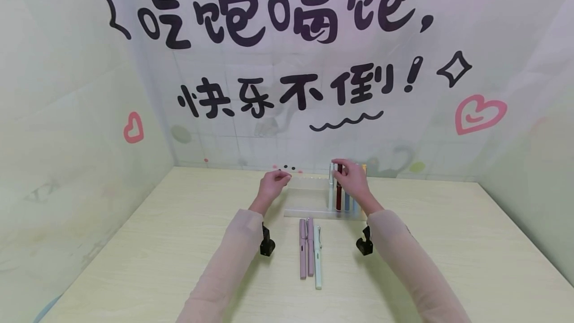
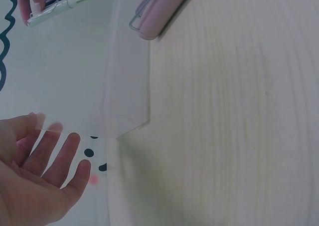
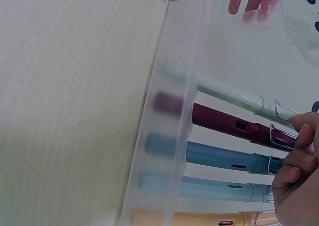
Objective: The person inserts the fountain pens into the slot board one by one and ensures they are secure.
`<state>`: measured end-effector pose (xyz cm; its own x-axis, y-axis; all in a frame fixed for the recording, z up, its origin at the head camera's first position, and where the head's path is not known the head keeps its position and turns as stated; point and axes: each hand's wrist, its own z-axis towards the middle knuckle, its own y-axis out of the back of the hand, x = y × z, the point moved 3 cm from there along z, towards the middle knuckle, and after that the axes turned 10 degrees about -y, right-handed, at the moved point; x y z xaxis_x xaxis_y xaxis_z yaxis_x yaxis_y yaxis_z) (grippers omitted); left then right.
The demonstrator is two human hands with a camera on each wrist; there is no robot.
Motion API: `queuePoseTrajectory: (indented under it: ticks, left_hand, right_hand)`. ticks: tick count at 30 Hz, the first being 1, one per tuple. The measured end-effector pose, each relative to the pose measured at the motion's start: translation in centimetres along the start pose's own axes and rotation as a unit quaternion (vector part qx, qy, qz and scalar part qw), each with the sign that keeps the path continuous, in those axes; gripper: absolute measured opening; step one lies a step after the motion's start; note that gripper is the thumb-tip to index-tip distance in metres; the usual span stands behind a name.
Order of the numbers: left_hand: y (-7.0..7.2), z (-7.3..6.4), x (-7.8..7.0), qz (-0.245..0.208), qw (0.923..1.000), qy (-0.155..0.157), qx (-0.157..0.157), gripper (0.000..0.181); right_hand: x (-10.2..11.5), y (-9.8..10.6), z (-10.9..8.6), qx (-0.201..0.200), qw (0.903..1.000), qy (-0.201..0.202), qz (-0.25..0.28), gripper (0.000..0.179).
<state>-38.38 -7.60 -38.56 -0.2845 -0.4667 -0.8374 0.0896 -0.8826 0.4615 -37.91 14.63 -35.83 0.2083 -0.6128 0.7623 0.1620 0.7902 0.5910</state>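
Two pale pink sleeves [image 1: 224,268] flank one mint pen [image 1: 318,263] and two mauve pens [image 1: 302,263] lying on the pale wooden table [image 1: 179,243], long axes toward a clear plastic rack [image 1: 309,213]. In it stand five metal-clipped pens [image 3: 219,123]; the right hand [image 1: 353,179], the nearer, pinches the leftmost, a pale green pen [image 1: 331,191], at its top (the left hand [image 1: 271,183] pinches the rack's left edge).

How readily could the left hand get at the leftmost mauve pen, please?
Probably yes: the mauve pen lies uncovered in front of the clear rack, with open table to its left, though the left hand, at the rack's left edge, would first have to leave it.
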Motion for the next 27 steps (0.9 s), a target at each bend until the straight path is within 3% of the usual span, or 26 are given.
queuePoseTrajectory:
  ticks: [15,22,27]
  left_hand:
    - [0.0,0.0,0.1,-0.001,1.0000,0.005,0.002,0.019]
    - [0.0,0.0,0.1,0.003,1.0000,0.004,0.000,0.019]
    - [-0.1,0.0,0.1,0.003,1.0000,0.002,0.002,0.019]
  right_hand:
    - [0.0,0.3,0.0,0.000,1.0000,-0.005,0.007,0.033]
    - [-0.2,2.1,-0.2,-0.007,0.9971,-0.025,0.071,0.030]
    - [-0.4,3.5,-0.9,-0.014,0.9946,-0.018,0.101,0.026]
